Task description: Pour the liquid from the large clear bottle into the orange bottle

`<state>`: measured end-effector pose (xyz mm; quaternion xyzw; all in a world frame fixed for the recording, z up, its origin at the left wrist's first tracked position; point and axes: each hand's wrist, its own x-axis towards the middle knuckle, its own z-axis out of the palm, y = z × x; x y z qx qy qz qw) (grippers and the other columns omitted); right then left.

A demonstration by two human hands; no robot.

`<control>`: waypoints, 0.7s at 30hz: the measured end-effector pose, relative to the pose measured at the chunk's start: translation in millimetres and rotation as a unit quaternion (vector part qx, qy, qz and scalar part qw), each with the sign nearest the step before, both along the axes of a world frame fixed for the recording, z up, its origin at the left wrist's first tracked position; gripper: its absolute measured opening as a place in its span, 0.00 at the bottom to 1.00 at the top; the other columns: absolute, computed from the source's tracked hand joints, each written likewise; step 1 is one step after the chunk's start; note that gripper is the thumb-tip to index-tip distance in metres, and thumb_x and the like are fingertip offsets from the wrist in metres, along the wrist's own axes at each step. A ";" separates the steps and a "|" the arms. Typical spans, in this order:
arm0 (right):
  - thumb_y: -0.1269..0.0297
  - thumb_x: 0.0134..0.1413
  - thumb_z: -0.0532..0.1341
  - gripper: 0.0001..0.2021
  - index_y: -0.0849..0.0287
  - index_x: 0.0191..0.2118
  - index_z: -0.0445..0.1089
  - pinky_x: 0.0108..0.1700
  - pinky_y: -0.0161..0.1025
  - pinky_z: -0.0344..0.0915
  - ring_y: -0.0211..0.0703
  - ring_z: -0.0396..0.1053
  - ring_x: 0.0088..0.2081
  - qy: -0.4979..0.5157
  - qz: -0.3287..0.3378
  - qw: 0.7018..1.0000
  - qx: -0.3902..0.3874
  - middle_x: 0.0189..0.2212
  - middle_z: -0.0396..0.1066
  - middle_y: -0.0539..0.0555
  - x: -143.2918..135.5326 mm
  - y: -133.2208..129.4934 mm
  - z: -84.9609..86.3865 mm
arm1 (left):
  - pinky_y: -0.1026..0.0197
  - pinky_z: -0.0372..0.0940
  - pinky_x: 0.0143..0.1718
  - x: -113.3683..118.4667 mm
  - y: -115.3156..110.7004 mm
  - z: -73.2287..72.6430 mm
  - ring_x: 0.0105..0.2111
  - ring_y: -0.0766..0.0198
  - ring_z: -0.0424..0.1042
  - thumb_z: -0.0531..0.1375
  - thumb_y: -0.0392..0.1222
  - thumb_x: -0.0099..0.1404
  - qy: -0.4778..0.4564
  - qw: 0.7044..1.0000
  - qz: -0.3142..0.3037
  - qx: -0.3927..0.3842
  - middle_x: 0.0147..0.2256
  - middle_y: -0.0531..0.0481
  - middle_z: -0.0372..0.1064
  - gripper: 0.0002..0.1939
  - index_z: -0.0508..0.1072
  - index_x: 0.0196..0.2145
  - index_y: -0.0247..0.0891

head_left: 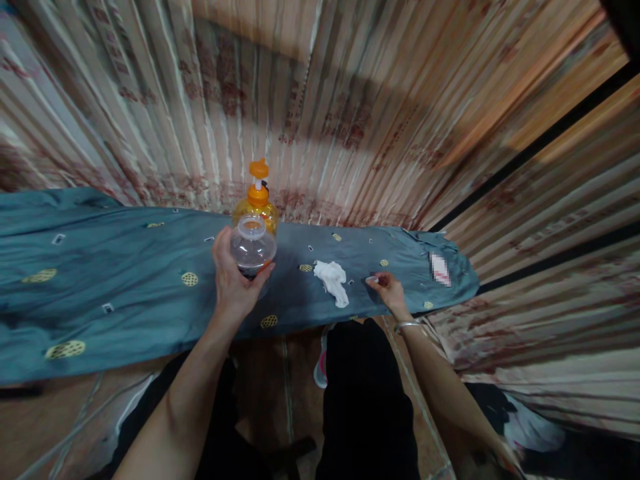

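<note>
Jar: clear, near upright, mouth uncovered, in the left hand; something dark shows low in it, contents not identifiable. Grip: fingers wrap the jar's left side, thumb crosses its near right side below the neck, so the jar lies within the curl of the hand with its neck and mouth above the hold. Whether its base touches the cloth cannot be told. Right hand: thumb and fingertips pinch a small pale piece, perhaps a cap, at or just above the cloth; contact unclear. Step in hand, as judged: jar steadied on one side while the piece is handled on the other, the two well apart. Next move, as judged, calls for a steady left hold, since a tilt could spill whatever is in the jar, and a firm pinch on so small a piece. Between the hands: a crumpled white tissue, untouched, nearer the right hand. Directly behind the jar and partly hidden by it: an orange-topped pump bottle. Beyond the right hand: a packet, blurred out. Pleated sheeting hangs behind everything.
</note>
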<state>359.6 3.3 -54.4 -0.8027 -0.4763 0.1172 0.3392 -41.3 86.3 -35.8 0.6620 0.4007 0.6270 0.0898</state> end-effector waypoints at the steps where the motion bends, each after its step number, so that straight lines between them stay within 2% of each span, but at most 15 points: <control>1: 0.61 0.63 0.70 0.13 0.63 0.49 0.76 0.47 0.45 0.77 0.50 0.81 0.43 -0.010 -0.012 1.000 -0.015 0.42 0.82 0.58 0.5 -2.9 -3.0 | 0.30 0.58 0.73 -0.2 -0.3 0.0 0.71 0.35 0.61 0.75 0.55 0.57 0.000 1.000 0.002 0.000 0.69 0.34 0.58 0.54 0.54 0.73 0.46; 3: 0.64 0.57 0.71 0.12 0.61 0.45 0.77 0.45 0.43 0.76 0.54 0.82 0.41 -0.035 -0.029 0.998 -0.038 0.38 0.83 0.60 -0.4 -9.4 -6.4 | 0.29 0.58 0.72 -0.4 -1.1 0.0 0.70 0.35 0.61 0.76 0.55 0.56 -0.001 1.000 0.007 -0.002 0.68 0.34 0.59 0.54 0.54 0.73 0.46; 6: 0.63 0.55 0.69 0.13 0.59 0.45 0.77 0.46 0.44 0.75 0.58 0.83 0.44 -0.074 -0.034 0.995 -0.054 0.41 0.84 0.63 -4.9 -17.7 -6.8 | 0.29 0.58 0.73 0.1 -2.4 -0.5 0.71 0.34 0.60 0.76 0.55 0.55 -0.003 1.000 0.012 -0.009 0.70 0.33 0.58 0.57 0.52 0.74 0.45; 9: 0.63 0.55 0.66 0.14 0.58 0.48 0.77 0.53 0.49 0.74 0.62 0.82 0.50 -0.105 -0.017 0.993 -0.056 0.47 0.84 0.67 -10.3 -21.9 -3.9 | 0.29 0.54 0.74 1.0 -4.2 -1.6 0.74 0.33 0.56 0.76 0.57 0.56 -0.006 1.000 0.010 -0.021 0.73 0.29 0.53 0.60 0.48 0.75 0.43; 13: 0.63 0.58 0.65 0.20 0.60 0.55 0.75 0.65 0.57 0.68 0.64 0.75 0.61 -0.136 0.013 0.990 -0.042 0.56 0.79 0.71 -18.3 -20.1 3.3 | 0.29 0.53 0.74 1.7 -7.2 -3.6 0.75 0.33 0.54 0.76 0.56 0.55 -0.009 0.999 0.005 -0.037 0.74 0.27 0.51 0.64 0.44 0.76 0.41; 17: 0.61 0.64 0.60 0.20 0.62 0.58 0.74 0.69 0.59 0.65 0.63 0.71 0.64 -0.138 0.044 0.989 -0.033 0.60 0.76 0.72 -34.1 -2.0 10.2 | 0.31 0.56 0.73 1.5 -8.9 -5.1 0.74 0.35 0.57 0.77 0.51 0.54 -0.014 0.999 0.003 -0.050 0.74 0.26 0.52 0.64 0.43 0.76 0.42; 21: 0.60 0.62 0.63 0.15 0.61 0.50 0.78 0.67 0.51 0.65 0.59 0.73 0.63 -0.113 0.083 0.989 -0.045 0.58 0.78 0.69 -56.8 34.3 11.1 | 0.30 0.57 0.73 0.8 -8.8 -5.9 0.74 0.33 0.58 0.77 0.54 0.54 -0.020 0.998 -0.002 -0.058 0.73 0.25 0.52 0.64 0.44 0.76 0.40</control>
